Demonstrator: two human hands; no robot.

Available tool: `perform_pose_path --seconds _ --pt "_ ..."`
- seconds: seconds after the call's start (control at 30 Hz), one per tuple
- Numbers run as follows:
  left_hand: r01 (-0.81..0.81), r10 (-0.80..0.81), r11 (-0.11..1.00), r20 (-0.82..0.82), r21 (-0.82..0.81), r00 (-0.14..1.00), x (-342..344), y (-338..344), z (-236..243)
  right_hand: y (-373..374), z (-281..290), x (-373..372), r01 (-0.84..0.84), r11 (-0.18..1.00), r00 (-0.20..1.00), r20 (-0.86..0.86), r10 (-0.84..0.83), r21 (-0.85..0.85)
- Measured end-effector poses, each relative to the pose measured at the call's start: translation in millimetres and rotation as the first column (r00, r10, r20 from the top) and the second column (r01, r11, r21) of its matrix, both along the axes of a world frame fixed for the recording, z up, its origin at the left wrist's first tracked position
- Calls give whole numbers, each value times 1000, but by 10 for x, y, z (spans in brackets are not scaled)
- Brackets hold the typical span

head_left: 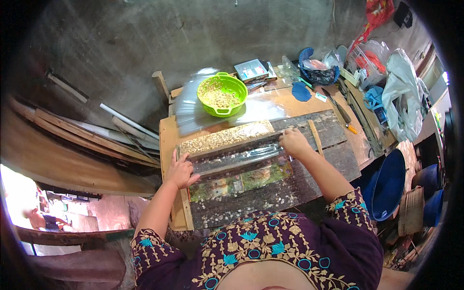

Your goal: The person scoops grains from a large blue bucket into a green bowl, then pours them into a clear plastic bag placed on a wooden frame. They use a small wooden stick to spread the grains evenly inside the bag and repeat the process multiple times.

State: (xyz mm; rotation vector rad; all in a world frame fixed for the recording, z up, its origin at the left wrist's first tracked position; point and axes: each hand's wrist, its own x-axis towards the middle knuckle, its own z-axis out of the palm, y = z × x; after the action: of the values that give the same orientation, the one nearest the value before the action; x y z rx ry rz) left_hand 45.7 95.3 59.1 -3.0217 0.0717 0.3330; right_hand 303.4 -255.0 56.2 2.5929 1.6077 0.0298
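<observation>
My left hand (pixel 181 171) rests at the left end of a dark wooden strip (pixel 227 146) and clear plastic (pixel 246 157), fingers apart. My right hand (pixel 292 141) is closed at their right end; what its fingers grip is unclear. Just behind the strip lies a long slab of pale, grainy pieces (pixel 224 136). In front, a printed green sheet (pixel 256 180) lies on a dark board (pixel 246 208) scattered with pale bits. A light wooden slat (pixel 315 137) lies right of my right hand.
A green bowl of similar pieces (pixel 220 96) and plastic sheets (pixel 188 118) stand behind. A knife (pixel 343 111), bags (pixel 401 96) and small items crowd the table's right. Blue drums (pixel 386 188) stand at right, leaning boards (pixel 82 145) at left. A person (pixel 41 220) appears at lower left.
</observation>
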Motion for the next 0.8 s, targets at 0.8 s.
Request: perform_pose_path --seconds 0.8 --pt "25 -12 904 34 -427 999 1299 -1655 -225 -682 162 -607 586 641 765 -599 -236 496"
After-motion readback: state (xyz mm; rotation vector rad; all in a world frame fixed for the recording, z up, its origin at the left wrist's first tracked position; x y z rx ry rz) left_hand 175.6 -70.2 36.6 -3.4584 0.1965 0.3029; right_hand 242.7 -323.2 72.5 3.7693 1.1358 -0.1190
